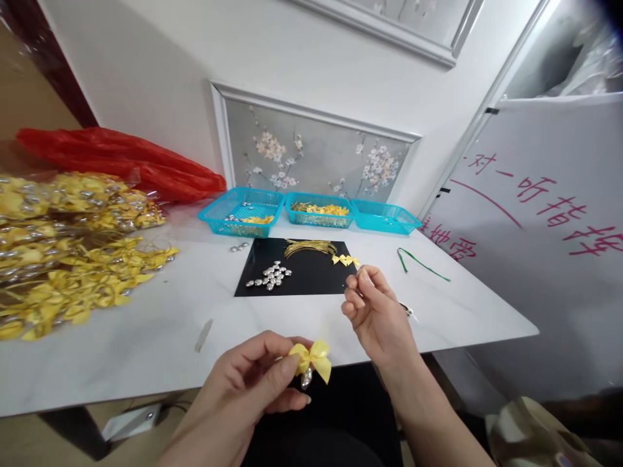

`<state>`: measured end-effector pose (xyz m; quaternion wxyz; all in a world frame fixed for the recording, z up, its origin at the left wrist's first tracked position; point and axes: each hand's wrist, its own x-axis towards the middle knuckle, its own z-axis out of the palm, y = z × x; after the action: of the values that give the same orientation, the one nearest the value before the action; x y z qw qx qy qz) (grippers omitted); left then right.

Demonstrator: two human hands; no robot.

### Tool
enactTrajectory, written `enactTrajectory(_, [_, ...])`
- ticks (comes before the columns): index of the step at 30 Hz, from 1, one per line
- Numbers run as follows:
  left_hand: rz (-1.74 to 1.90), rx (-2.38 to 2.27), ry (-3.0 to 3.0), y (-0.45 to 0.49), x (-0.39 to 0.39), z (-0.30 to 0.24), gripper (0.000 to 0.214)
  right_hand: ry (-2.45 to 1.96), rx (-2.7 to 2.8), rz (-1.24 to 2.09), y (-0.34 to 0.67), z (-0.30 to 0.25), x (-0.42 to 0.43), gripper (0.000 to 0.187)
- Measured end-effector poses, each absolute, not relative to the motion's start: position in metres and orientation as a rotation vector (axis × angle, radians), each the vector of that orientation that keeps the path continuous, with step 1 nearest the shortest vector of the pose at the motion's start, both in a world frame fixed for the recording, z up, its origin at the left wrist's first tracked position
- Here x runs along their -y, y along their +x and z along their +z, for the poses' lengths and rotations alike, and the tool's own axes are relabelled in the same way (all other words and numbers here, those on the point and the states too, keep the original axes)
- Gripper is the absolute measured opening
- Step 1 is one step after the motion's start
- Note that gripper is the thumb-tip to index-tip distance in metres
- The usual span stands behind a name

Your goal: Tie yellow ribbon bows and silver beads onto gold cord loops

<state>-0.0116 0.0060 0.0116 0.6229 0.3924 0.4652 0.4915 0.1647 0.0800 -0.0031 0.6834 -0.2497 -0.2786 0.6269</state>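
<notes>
My left hand (253,379) pinches a small yellow ribbon bow (311,358) with a silver bead (306,378) hanging under it, near the front edge of the white table (160,331). My right hand (374,311) is raised above the table, fingers pinched together on something thin I cannot make out. Just beyond it lies a black mat (296,275) with several silver beads (270,275), a bundle of gold wires (310,247) and a loose yellow bow (344,260).
A large pile of finished yellow bows (63,259) in clear bags fills the table's left side, a red plastic bag (121,162) behind it. Three teal baskets (311,211) line the wall. A green strip (421,263) lies right. A white board with red writing (540,214) stands right.
</notes>
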Motion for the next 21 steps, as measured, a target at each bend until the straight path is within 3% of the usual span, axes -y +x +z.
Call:
enactTrajectory(14, [1.014,-1.043,1.081,-0.020,-0.010,0.002,0.023,-0.630,0.661,1.282,0.182,-0.009,-0.092,0.043])
enactTrajectory(21, [1.032,-1.049,1.016,-0.019,-0.009,0.003,0.024,-0.689,0.941,1.408,0.173,-0.008,-0.066,0.028])
